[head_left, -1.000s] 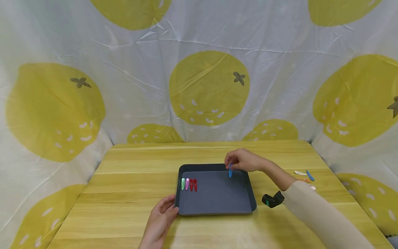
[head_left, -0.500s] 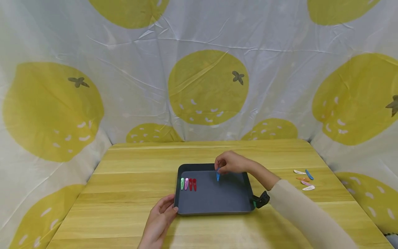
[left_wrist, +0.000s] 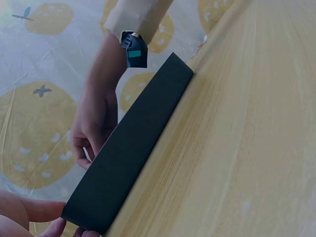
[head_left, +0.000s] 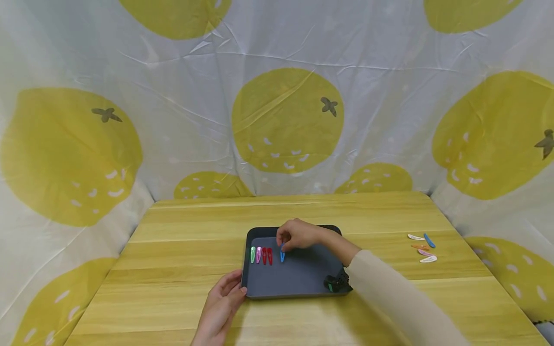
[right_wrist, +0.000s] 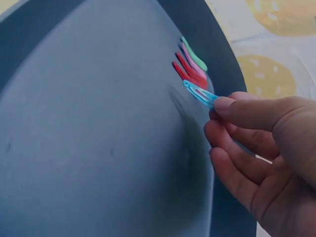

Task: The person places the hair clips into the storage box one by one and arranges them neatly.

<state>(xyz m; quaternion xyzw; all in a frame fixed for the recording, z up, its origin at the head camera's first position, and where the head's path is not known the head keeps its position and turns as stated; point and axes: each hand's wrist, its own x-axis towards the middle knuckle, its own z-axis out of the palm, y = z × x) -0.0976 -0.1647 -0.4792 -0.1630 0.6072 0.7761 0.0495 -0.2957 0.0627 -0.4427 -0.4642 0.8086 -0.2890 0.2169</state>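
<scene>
A blue snap hair clip [right_wrist: 200, 94] is pinched between the thumb and fingertips of my right hand [head_left: 299, 234], held over the dark grey tray [head_left: 298, 283]. To its left lie a green clip [head_left: 253, 255], a pink clip [head_left: 258, 255] and two red clips [head_left: 267, 256], side by side in a row on the tray floor. My left hand [head_left: 222, 303] grips the tray's near left corner, thumb on the rim and fingers along the outer wall, as the left wrist view also shows.
Right of the tray, several loose clips lie on the wooden table [head_left: 182, 269]: another blue clip [head_left: 429, 240], an orange clip [head_left: 420, 247], a pink one [head_left: 425, 253] and white ones [head_left: 428, 259]. A lemon-print curtain [head_left: 190, 120] encloses the table's back and sides.
My right hand has carried the blue clip leftward across the tray, from its far right corner to close beside the red clips. My left hand stays at the tray's corner.
</scene>
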